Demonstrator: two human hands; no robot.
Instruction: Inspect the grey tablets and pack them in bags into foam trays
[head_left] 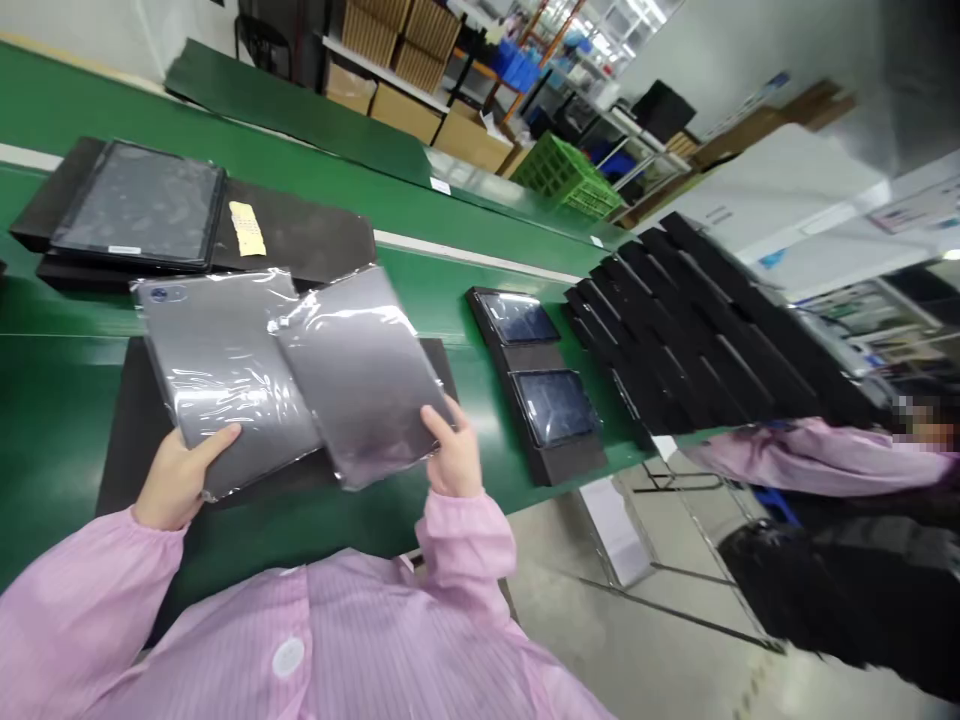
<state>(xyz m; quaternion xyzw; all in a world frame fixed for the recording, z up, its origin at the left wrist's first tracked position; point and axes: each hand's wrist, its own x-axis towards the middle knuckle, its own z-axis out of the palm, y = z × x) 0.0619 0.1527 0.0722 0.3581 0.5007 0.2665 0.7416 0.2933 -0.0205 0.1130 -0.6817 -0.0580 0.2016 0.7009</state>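
My left hand grips the near edge of a grey tablet in a clear plastic bag, thumb on top. My right hand holds a second bagged grey tablet by its near right corner; it overlaps the first one's right side. Both are held just above a black foam pad on the green table. Pink sleeves cover both my arms.
Farther left, a dark tablet lies screen-up on black foam with a yellow label beside it. A black tray with two screens sits right, next to stacked black trays. Another person in pink is at far right. Cardboard boxes and a green crate stand behind.
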